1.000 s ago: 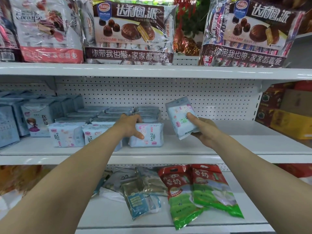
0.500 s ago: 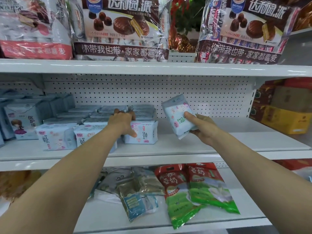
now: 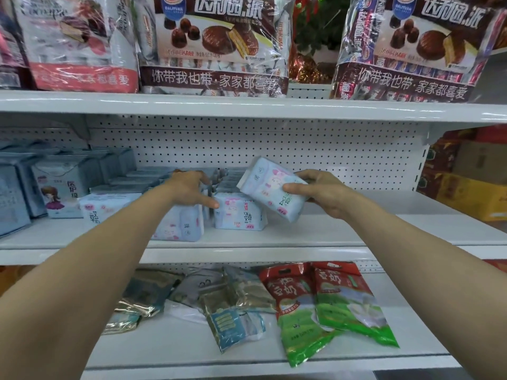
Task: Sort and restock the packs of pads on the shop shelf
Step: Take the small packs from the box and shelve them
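Tilting loose pack [image 3: 270, 187] lower now; right hand [image 3: 326, 196] grips it, left hand [image 3: 186, 190] grips shelved pack [image 3: 178, 227].

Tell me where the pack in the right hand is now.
Head view, near centre: the pack is held tilted in the right hand above the middle shelf, just right of the front standing pack.

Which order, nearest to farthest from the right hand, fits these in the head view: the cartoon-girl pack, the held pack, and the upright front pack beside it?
1. The held pack: gripped in the right hand, tilted above the middle shelf.
2. The upright front pack: just left, standing on that shelf.
3. The cartoon-girl pack: far left, same shelf.
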